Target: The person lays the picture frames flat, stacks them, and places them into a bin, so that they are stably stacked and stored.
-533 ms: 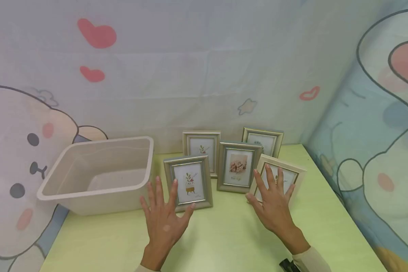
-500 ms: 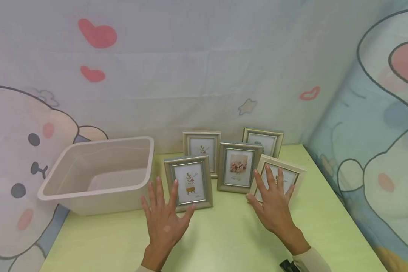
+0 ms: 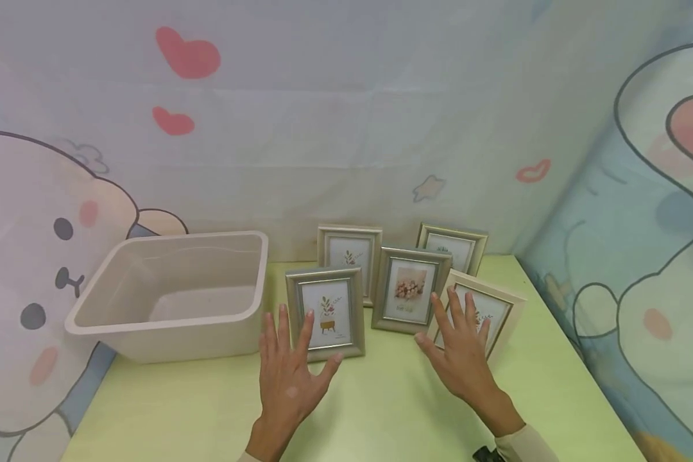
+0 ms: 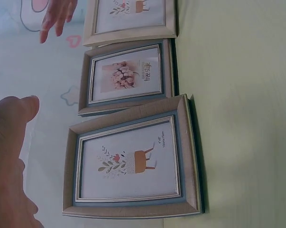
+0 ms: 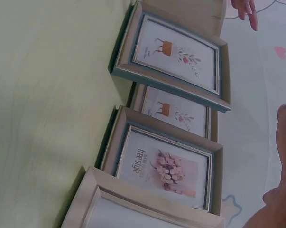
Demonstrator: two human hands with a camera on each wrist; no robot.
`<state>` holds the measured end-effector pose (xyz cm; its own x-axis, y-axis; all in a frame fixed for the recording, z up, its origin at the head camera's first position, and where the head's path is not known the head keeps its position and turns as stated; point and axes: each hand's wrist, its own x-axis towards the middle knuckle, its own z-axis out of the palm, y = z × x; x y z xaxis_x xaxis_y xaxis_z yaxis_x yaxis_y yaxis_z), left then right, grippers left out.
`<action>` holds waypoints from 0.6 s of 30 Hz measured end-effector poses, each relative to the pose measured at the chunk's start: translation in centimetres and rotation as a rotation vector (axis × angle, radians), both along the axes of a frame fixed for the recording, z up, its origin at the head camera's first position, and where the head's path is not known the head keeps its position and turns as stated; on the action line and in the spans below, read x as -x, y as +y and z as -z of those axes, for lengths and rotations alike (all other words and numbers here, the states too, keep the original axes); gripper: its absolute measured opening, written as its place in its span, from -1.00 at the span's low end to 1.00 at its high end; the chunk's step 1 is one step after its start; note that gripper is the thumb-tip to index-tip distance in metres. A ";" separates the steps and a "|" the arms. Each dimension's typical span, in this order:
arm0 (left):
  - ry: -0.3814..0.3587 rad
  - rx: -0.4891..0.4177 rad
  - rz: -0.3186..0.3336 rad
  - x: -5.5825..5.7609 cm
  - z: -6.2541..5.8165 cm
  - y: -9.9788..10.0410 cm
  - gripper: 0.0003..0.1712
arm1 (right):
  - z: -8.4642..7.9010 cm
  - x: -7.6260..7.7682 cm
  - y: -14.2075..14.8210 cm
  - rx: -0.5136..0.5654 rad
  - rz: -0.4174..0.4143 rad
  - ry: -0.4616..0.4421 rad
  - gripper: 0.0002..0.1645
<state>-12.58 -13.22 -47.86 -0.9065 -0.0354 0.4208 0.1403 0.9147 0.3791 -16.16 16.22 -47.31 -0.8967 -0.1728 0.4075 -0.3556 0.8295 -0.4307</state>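
1. Fingers (image 3: 305,330) of the left hand (image 3: 291,385): straight and spread wide, holding nothing. The left hand is positioned before the near-left frame (image 3: 326,314). In the left wrist view, the thumb is clear of that frame; contact by the other fingers cannot be told.

2. Fingers of the right hand (image 3: 463,366): straight, spread wide, gripping nothing. The right hand is positioned before the near-right frame (image 3: 499,309) and covers part of its face. Contact cannot be told.

3. Near-left frame: stands on the table (image 3: 369,410), leaning slightly back, just right of the bin (image 3: 179,343). Its print shows a plant in an orange, legged pot.

4. Near-right frame: cream-coloured, turned at an angle, leaning back. It overlaps the lower right edge of the middle frame (image 3: 410,292).

5. Middle frame: stands between the two near frames and slightly farther back. Its print shows pink flowers with "free style" lettering.

6. Far-left frame (image 3: 351,251): located behind the near-left frame, partly hidden by it.

7. Far-right frame (image 3: 455,249): located behind the middle frame, partly hidden.

8. Bin: beige, open-topped, at the left on the table.

9. Backdrop (image 3: 323,141): pale, printed with hearts and cartoon animals, at the far side.
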 end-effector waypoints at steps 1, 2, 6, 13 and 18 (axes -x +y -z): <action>-0.002 -0.003 0.009 0.1 0.0 0.0 0.02 | 0.1 0.1 -0.1 0.012 -0.026 -0.010 -0.07; -0.001 -0.009 0.019 0.1 0.0 0.0 0.02 | 0.1 0.1 -0.1 0.027 -0.057 -0.023 -0.06; 0.024 -0.073 0.070 0.4 0.3 0.1 0.04 | 0.4 0.1 -0.1 0.093 -0.170 -0.074 -0.01; -0.026 -0.232 0.167 0.9 1.3 -0.3 0.15 | 0.3 0.5 -0.6 0.230 -0.267 -0.213 0.11; -0.071 -0.240 0.190 1.8 2.3 -1.2 0.31 | 0.4 1.5 -1.2 0.303 -0.409 -0.262 0.27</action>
<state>-14.39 -14.38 -50.20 -0.9331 0.0466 0.3565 0.2656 0.7575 0.5963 -17.66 15.01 -47.69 -0.8589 -0.4375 0.2662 -0.4714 0.4725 -0.7447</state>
